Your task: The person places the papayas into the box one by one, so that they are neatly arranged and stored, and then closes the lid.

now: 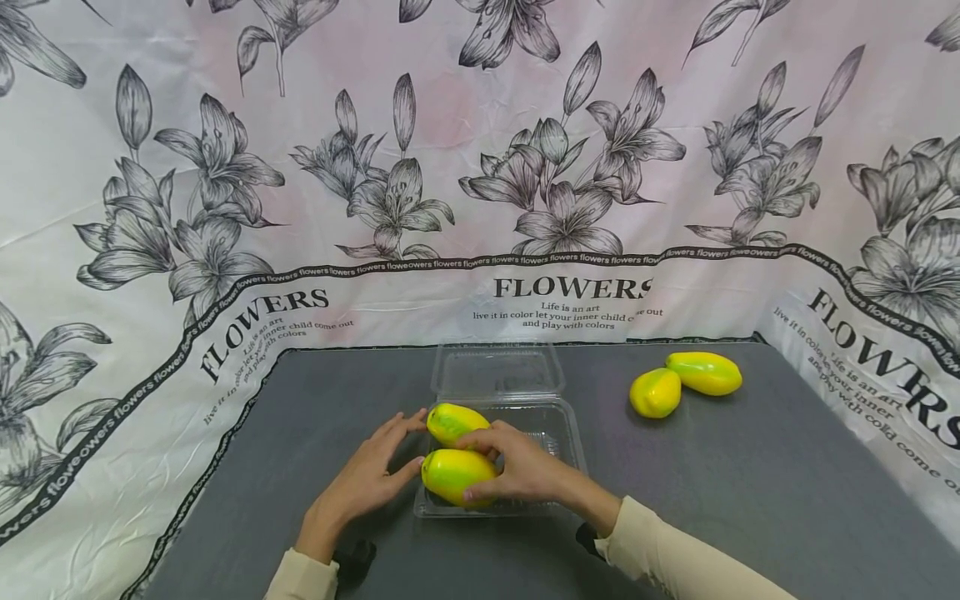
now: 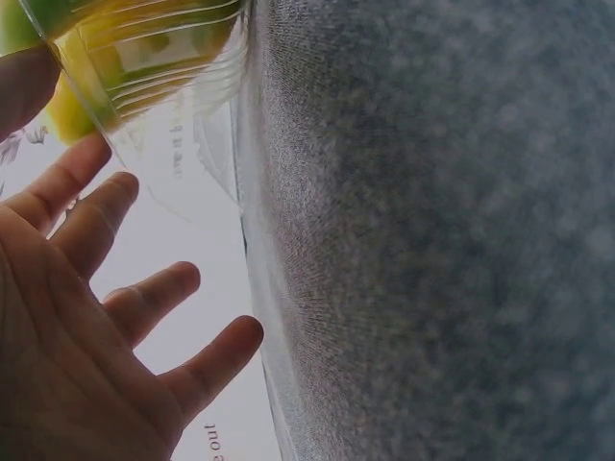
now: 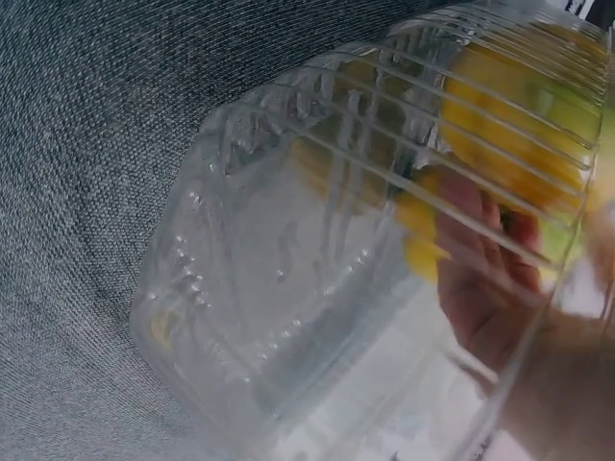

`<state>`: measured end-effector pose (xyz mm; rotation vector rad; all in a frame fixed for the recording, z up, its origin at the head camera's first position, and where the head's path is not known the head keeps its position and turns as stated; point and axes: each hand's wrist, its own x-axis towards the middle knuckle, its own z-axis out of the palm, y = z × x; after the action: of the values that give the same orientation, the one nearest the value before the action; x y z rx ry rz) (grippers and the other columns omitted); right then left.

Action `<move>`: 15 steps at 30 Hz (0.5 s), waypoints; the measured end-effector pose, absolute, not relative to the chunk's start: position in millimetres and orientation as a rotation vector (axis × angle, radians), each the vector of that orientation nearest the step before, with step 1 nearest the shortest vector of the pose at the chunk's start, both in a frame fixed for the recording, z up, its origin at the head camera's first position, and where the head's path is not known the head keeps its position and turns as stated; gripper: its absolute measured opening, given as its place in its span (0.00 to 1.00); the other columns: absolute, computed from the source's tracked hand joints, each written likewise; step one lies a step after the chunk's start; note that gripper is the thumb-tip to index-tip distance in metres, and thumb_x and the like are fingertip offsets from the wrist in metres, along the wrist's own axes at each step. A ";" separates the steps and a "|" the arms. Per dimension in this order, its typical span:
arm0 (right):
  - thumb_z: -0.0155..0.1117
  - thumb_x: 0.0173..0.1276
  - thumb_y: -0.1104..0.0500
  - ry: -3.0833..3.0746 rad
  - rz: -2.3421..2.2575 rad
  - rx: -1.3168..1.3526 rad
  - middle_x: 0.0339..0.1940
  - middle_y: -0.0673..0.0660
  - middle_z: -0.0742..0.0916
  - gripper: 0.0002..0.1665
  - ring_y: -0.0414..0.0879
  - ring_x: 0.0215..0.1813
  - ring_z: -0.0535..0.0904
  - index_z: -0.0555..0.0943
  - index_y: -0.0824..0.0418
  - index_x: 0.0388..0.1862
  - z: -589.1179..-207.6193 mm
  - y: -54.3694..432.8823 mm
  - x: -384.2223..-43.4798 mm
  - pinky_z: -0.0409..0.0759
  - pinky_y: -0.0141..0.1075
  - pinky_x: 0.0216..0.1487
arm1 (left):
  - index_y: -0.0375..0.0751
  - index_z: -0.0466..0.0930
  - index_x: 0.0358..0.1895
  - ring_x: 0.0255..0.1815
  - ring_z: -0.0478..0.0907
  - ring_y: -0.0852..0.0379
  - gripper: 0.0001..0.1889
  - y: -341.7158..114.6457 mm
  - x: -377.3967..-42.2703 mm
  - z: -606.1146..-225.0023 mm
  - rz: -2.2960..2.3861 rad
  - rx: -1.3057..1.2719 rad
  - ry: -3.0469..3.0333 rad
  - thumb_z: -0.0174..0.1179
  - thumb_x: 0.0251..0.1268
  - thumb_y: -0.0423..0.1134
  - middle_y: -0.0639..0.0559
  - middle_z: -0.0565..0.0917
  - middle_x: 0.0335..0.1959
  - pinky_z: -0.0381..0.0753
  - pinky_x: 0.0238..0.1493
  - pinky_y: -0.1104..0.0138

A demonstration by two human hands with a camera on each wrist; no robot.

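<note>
A clear plastic clamshell box [image 1: 576,433] stands on the table with its lid [image 1: 497,372] folded back. Two yellow-green mangoes lie side by side in its left half: a far mango [image 1: 450,423] and a near mango [image 1: 450,475]. My right hand [image 1: 521,462] reaches in from the right and grips the near mango, thumb on its near side and fingers between the two fruits. On the left, my left hand [image 1: 371,467] has its fingers spread, thumb and index tips right at the mangoes' left ends. Through the box wall, the right wrist view shows the right fingers [image 3: 471,230] beside the fruit.
Two more mangoes, a rounder-looking one [image 1: 656,393] and a longer one [image 1: 703,373], lie against each other at the back right of the grey table [image 1: 675,500]. A flower-printed cloth [image 1: 420,308] hangs behind the table and along both sides.
</note>
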<state>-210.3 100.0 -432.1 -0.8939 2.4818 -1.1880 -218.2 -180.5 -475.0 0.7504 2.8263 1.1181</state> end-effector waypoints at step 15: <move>0.77 0.62 0.50 2.435 -1.298 -0.904 0.54 0.62 0.80 0.36 0.56 0.52 0.77 0.78 0.55 0.69 -433.0 121.6 -211.4 0.81 0.33 0.43 | 0.62 0.69 0.70 0.84 0.51 0.37 0.24 -180.0 -217.0 -475.0 1.114 0.763 2.842 0.60 0.74 0.52 0.56 0.60 0.82 0.53 0.72 0.26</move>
<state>-211.4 121.6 -433.0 -0.9045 2.4346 -1.2978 -217.0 -180.0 -475.0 0.7628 2.8421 1.1143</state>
